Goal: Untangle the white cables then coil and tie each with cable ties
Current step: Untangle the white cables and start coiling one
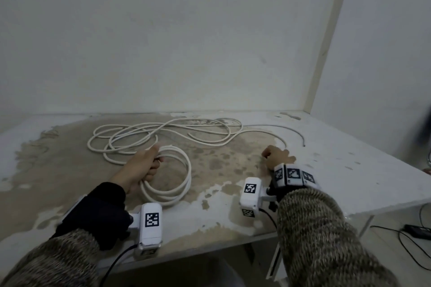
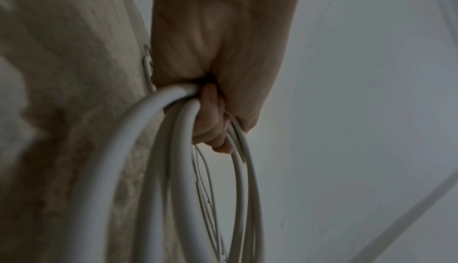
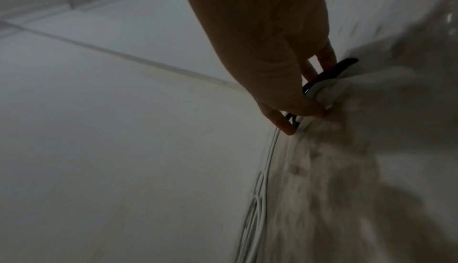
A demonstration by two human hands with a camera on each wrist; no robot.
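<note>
On the stained table [image 1: 235,165], my left hand [image 1: 149,163] grips one side of a coil of white cable [image 1: 185,184]. The coil's other side rests on the table. In the left wrist view my curled fingers [image 2: 213,122] wrap several turns of the coil [image 2: 178,169]. Behind the coil lies a loose tangle of white cable [image 1: 130,134], and one strand runs right toward my right hand [image 1: 276,157]. That hand is low on the table, and in the right wrist view its fingers [image 3: 297,106] pinch a black cable tie [image 3: 343,64] together with a strand of white cable [image 3: 266,169].
A grey wall stands right behind the table. A thin cable with a dark end [image 1: 300,137] lies at the back right. The table's front and right edges are near my forearms. A black adapter with wires [image 1: 417,230] lies on the floor to the right.
</note>
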